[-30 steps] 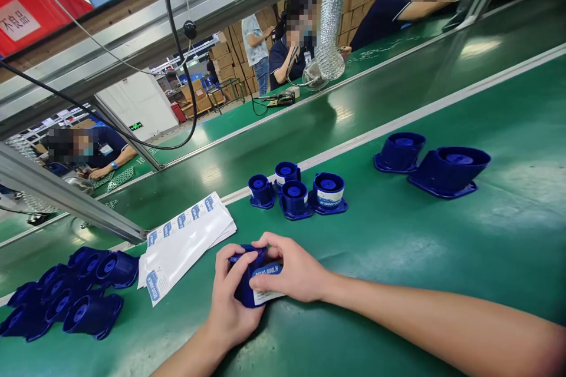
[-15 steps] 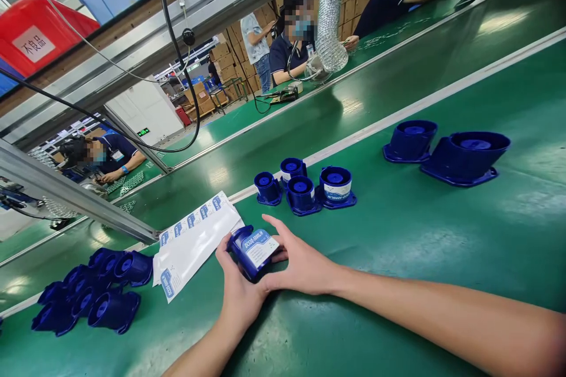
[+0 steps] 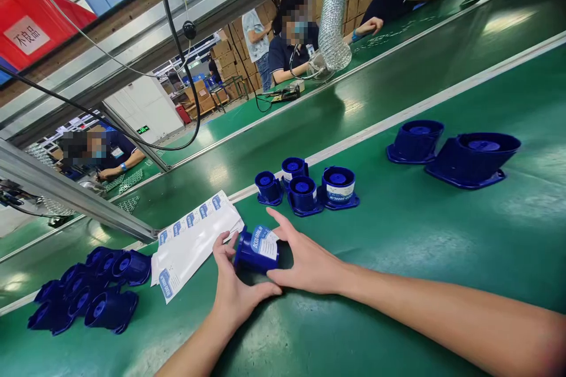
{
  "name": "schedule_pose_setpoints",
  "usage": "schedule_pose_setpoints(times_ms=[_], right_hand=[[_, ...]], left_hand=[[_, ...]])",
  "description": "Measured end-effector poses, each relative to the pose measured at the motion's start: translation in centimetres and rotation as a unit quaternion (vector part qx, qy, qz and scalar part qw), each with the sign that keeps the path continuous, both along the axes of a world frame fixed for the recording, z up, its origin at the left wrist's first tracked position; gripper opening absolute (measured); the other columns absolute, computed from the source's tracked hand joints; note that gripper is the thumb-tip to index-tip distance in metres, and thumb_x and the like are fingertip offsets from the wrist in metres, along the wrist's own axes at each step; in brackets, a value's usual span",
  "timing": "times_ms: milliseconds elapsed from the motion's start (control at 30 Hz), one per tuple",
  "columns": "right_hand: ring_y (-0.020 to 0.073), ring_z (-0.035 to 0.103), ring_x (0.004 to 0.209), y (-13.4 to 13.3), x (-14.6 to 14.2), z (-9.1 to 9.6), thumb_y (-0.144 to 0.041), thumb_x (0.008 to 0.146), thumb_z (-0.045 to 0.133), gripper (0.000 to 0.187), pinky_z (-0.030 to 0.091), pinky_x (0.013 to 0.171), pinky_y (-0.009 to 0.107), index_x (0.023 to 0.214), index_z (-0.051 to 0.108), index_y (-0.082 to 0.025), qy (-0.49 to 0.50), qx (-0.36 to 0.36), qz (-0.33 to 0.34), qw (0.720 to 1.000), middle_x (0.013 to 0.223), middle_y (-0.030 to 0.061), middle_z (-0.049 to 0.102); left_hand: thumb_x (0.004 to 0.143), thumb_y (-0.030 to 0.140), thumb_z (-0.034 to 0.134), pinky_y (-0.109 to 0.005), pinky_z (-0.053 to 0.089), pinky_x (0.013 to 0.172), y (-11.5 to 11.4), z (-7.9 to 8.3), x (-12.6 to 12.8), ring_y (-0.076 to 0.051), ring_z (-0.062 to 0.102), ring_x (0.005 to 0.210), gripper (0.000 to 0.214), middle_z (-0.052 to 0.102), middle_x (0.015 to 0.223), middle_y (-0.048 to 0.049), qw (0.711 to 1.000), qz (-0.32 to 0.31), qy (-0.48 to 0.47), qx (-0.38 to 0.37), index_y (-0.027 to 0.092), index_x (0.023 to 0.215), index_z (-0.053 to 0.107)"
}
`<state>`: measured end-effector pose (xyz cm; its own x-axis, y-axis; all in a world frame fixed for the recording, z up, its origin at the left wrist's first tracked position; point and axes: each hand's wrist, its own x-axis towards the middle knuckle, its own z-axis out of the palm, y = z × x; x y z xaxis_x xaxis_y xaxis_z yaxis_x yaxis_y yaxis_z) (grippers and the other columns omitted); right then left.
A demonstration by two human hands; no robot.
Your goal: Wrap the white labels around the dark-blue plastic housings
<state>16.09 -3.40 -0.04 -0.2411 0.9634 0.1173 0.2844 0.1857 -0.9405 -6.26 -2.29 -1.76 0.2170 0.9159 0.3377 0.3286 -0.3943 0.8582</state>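
A blue plastic horn-shaped housing (image 3: pixel 247 252) with a blue-and-white label (image 3: pixel 265 241) on its side lies tilted between my hands, above the green bench. My right hand (image 3: pixel 309 259) grips it from the right, thumb below and index finger stretched out past the label; its other fingers are partly hidden. Around the left end, my left hand (image 3: pixel 234 285) has its thumb and fingers spread; whether its fingertips touch the housing I cannot tell. Just left of the hands, a sheet of labels (image 3: pixel 194 247) lies on the bench, printed labels along its far edge and one at the near corner.
Several blue housings (image 3: pixel 110 309) cluster at the left. Several labelled ones (image 3: pixel 338 188) stand beyond my hands, and two larger ones (image 3: pixel 475 159) at the right. A metal post (image 3: pixel 84 194) rises behind the sheet. Co-workers (image 3: pixel 292 41) sit across the line.
The housing has turned between my hands, its label now tipped more upright. My left thumb and fingers have spread away from it, while my right hand keeps hold.
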Motion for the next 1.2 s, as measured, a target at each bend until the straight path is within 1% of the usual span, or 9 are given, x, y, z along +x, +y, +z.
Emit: schedule_pose_setpoints(times_ms=[133,200,300,367,500,600,900,1033,1200], right_hand=[[0.0318,0.061,0.132,1.0,1.3,-0.7,-0.01,0.075,0.074,0.124,0.041,0.119,0.054,0.17,-0.003,-0.029,0.029,0.091,0.062,0.994,0.14,0.0122,0.063],[0.0311,0.063,0.13,1.3,1.6,-1.0,-0.014,0.075,0.078,0.126,0.044,0.117,0.053,0.17,-0.002,-0.03,0.049,0.079,0.086,0.992,0.142,0.0132,0.059],[0.0317,0.065,0.129,1.4,1.6,-1.2,-0.025,0.071,0.088,0.133,0.046,0.117,0.054,0.17,0.0,-0.027,0.074,0.022,0.074,0.994,0.144,0.015,0.057],[0.0334,0.065,0.129,1.5,1.4,-1.1,-0.032,0.069,0.091,0.127,0.046,0.117,0.056,0.169,0.014,-0.025,0.063,0.002,0.063,0.996,0.144,0.0156,0.06],[0.0398,0.063,0.131,1.3,1.2,-0.3,-0.043,0.07,0.092,0.09,0.05,0.113,0.059,0.15,0.057,-0.021,-0.031,0.016,0.047,0.998,0.145,0.0165,0.066],[0.0401,0.065,0.13,1.0,1.0,0.1,-0.044,0.07,0.091,0.078,0.051,0.112,0.057,0.141,0.068,-0.021,-0.063,0.04,0.029,0.997,0.14,0.0139,0.072],[0.0398,0.064,0.131,0.9,0.8,-0.3,-0.046,0.07,0.09,0.076,0.05,0.113,0.058,0.14,0.069,-0.024,-0.082,0.049,0.024,0.995,0.14,0.0115,0.072],[0.0364,0.065,0.129,1.0,1.1,0.2,-0.045,0.072,0.089,0.078,0.052,0.112,0.053,0.142,0.062,-0.023,-0.02,0.048,0.045,0.998,0.143,0.0132,0.068],[0.0357,0.064,0.131,1.1,1.5,0.5,-0.04,0.067,0.093,0.093,0.051,0.113,0.052,0.149,0.053,-0.024,-0.027,0.011,0.079,0.996,0.145,0.0129,0.066]], left_hand=[[0.073,0.057,0.093,-0.06,0.045,0.116,0.5,0.7,-0.6,-0.036,0.053,0.141,0.082,0.038,0.158,-0.0165,0.996,-0.069,-0.032,-0.05,0.031,0.12,0.031],[0.082,0.052,0.088,-0.059,0.044,0.114,0.8,1.0,-0.9,-0.033,0.058,0.134,0.083,0.051,0.147,-0.015,0.994,-0.087,-0.016,-0.064,0.033,0.134,0.027],[0.085,0.045,0.085,-0.057,0.043,0.115,1.1,1.1,-1.1,-0.033,0.056,0.134,0.082,0.054,0.141,-0.0128,0.995,-0.092,0.03,-0.037,0.032,0.144,0.03],[0.086,0.042,0.083,-0.054,0.045,0.114,1.2,1.2,-1.1,-0.033,0.055,0.135,0.076,0.053,0.141,-0.0123,0.994,-0.098,0.046,-0.026,0.031,0.144,0.036],[0.088,0.037,0.078,-0.05,0.052,0.108,1.0,1.7,-0.9,-0.031,0.06,0.126,0.062,0.055,0.139,-0.0112,0.991,-0.12,0.062,-0.01,0.028,0.139,0.045],[0.086,0.032,0.078,-0.048,0.054,0.104,0.6,2.1,-0.8,-0.031,0.06,0.126,0.058,0.058,0.135,-0.0112,0.99,-0.112,0.084,0.03,0.027,0.135,0.047],[0.084,0.031,0.079,-0.048,0.054,0.099,0.3,2.3,-1.0,-0.033,0.061,0.124,0.057,0.06,0.132,-0.0126,0.988,-0.093,0.11,0.046,0.026,0.131,0.048],[0.086,0.032,0.078,-0.05,0.051,0.106,0.4,1.9,-0.8,-0.032,0.06,0.124,0.056,0.059,0.131,-0.012,0.986,-0.106,0.105,0.073,0.026,0.132,0.047],[0.087,0.032,0.078,-0.052,0.049,0.11,0.5,1.4,-0.7,-0.032,0.059,0.126,0.058,0.058,0.131,-0.0118,0.986,-0.11,0.096,0.082,0.026,0.134,0.045]])
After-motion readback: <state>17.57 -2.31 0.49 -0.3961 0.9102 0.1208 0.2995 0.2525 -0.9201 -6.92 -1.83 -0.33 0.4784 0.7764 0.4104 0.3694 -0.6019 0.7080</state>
